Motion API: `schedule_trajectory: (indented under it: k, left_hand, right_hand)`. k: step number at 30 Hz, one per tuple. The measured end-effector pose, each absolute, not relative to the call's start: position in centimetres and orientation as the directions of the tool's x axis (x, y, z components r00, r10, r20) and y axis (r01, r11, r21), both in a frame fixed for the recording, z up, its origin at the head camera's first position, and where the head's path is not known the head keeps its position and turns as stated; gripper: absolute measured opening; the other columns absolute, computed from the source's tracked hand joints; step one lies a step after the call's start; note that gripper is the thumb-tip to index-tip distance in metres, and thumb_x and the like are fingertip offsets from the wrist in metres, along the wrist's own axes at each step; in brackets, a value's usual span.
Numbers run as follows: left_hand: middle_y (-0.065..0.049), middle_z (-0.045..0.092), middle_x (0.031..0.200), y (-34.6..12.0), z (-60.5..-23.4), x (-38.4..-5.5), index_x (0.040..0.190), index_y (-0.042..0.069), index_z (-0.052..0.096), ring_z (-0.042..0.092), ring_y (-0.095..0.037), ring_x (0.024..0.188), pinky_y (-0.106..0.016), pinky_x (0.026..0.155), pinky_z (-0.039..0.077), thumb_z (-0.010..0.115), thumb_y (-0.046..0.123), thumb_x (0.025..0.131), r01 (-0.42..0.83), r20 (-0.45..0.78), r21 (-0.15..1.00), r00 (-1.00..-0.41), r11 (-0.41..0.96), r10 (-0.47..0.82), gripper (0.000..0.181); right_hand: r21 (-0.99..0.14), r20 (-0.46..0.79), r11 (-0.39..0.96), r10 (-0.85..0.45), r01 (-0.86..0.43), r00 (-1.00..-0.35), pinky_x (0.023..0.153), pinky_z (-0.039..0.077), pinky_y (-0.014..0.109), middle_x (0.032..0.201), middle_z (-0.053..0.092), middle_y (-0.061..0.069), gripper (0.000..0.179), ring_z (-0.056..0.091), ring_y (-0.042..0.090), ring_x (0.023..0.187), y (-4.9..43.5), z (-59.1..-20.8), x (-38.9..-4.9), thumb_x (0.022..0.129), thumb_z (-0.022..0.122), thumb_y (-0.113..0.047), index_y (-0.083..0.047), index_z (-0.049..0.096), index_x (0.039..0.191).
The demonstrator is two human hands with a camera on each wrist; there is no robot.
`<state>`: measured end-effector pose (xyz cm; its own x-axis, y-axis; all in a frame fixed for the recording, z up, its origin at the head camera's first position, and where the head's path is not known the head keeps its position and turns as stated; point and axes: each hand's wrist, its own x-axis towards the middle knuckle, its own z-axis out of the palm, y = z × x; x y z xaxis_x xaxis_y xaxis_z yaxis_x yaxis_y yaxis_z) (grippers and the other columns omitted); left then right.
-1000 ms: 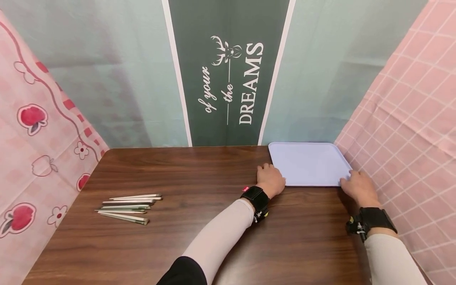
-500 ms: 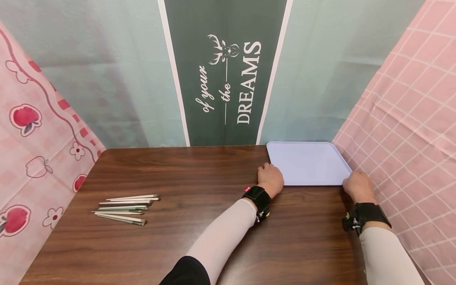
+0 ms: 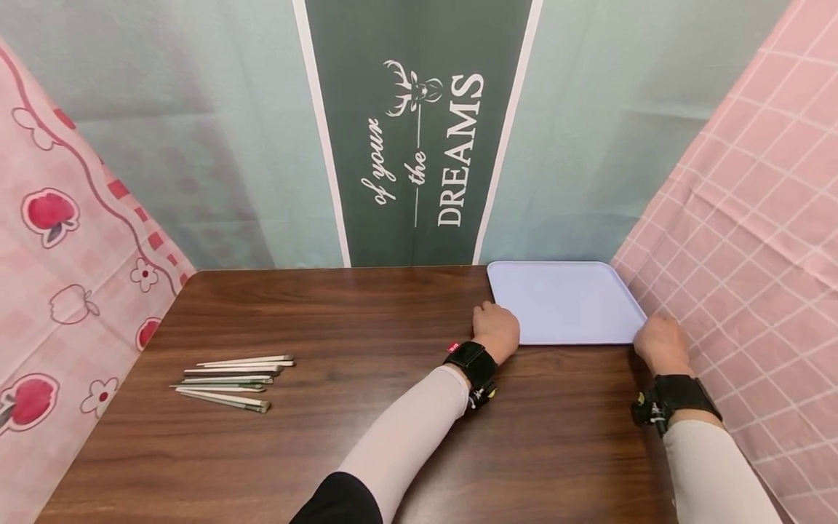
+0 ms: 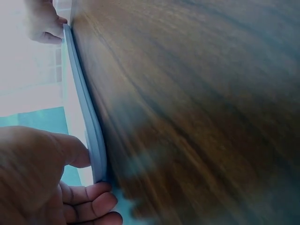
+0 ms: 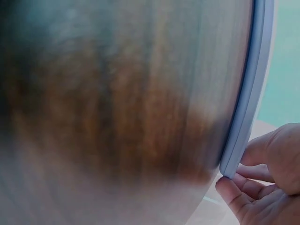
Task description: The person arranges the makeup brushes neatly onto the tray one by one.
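A pale lavender rectangular tray (image 3: pixel 566 302) lies at the back right of the brown wooden table. My left hand (image 3: pixel 496 329) grips its near left corner. In the left wrist view, the left thumb (image 4: pixel 75 151) lies against the tray's rim while the other fingers curl by its underside. At the near right corner, my right hand (image 3: pixel 663 343) holds the tray between thumb and fingers. The right wrist view shows the right hand (image 5: pixel 269 176) pinching the tray's rim (image 5: pixel 248 103) at that corner. Nothing lies on the tray.
Several slim makeup brushes (image 3: pixel 229 382) lie side by side on the left of the table (image 3: pixel 314 451). A green curtain (image 3: pixel 412 145) with white lettering hangs behind. Pink cloths stand at the left (image 3: pixel 59 291) and the right (image 3: pixel 753 255), the right one close beside the right hand.
My right hand has drawn its fingers from over the tray's corner to its outer edge. The tray has shifted slightly left. My left hand stays at its corner; the brushes lie unmoved.
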<state>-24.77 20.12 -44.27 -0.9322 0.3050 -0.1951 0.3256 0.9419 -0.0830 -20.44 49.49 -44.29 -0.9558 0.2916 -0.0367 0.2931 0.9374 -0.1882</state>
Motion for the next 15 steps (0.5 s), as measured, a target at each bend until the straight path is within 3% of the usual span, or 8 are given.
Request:
schedule_trajectory:
  k: [10,15]
  left_hand:
    - [0.005,0.063,0.133,18.7,-43.6,-23.7,0.132,0.025,0.067,0.052,-0.016,0.119,-0.034,0.101,0.038,0.049,0.034,0.105,0.355,-0.231,-0.1,-0.917,0.93,0.325,0.033]
    - [0.005,0.062,0.135,17.6,-42.9,-22.8,0.132,0.025,0.067,0.052,-0.016,0.122,-0.034,0.103,0.037,0.048,0.031,0.105,0.369,-0.239,-0.122,-0.912,0.922,0.333,0.033]
  right_hand:
    - [-0.213,-0.079,0.924,0.307,0.317,-0.948,0.084,0.049,0.063,0.108,0.046,0.048,0.034,0.051,0.061,0.099,49.2,-44.2,-20.0,0.085,0.045,0.004,0.029,0.051,0.107]
    - [-0.205,-0.115,0.932,0.28,0.299,-0.953,0.071,0.053,0.058,0.1,0.052,0.045,0.024,0.058,0.055,0.088,49.0,-43.7,-20.0,0.083,0.047,0.005,0.023,0.058,0.094]
